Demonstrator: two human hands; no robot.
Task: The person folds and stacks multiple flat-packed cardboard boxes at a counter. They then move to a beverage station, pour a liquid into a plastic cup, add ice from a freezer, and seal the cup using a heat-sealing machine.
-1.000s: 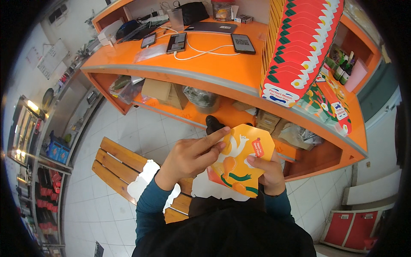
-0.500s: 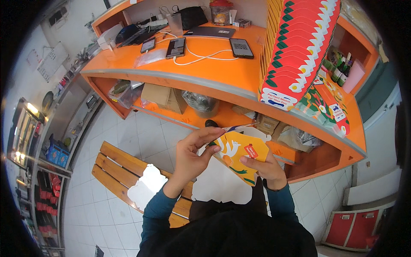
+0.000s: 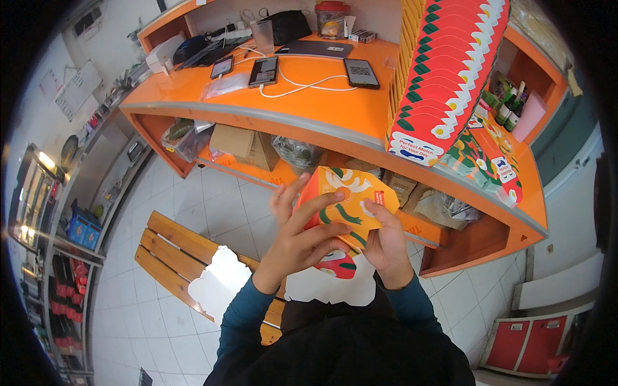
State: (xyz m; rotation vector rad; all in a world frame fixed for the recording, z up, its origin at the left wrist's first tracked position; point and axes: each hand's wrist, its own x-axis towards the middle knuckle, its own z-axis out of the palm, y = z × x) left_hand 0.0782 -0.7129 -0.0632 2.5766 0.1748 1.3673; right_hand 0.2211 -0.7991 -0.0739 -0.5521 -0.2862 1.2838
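Observation:
A partly folded paper food box [image 3: 351, 193], yellow-orange with white and green print, is held up in front of me between both hands. My left hand [image 3: 299, 228] lies against its left side, fingers spread across the printed face. From the right, my right hand [image 3: 386, 244] grips the box's lower right edge, thumb on the front. A red flap with an egg print [image 3: 338, 264] hangs below my left fingers. On my lap rests a flat white carton sheet [image 3: 328, 286]. Another white sheet [image 3: 220, 283] lies on the slatted wooden bench to my left.
Ahead stands an orange counter [image 3: 347, 119] with phones [image 3: 264, 72], cables and a closed laptop [image 3: 315, 48]. A tall stack of nested red boxes [image 3: 444, 83] leans over its right part, beside flat printed cartons [image 3: 492, 157]. Shelves below hold a cardboard box [image 3: 235, 143] and bags.
The box has turned more upright and its walls are folded up. My left hand has moved from pinching its upper edge to spreading over its side; a red flap now shows below.

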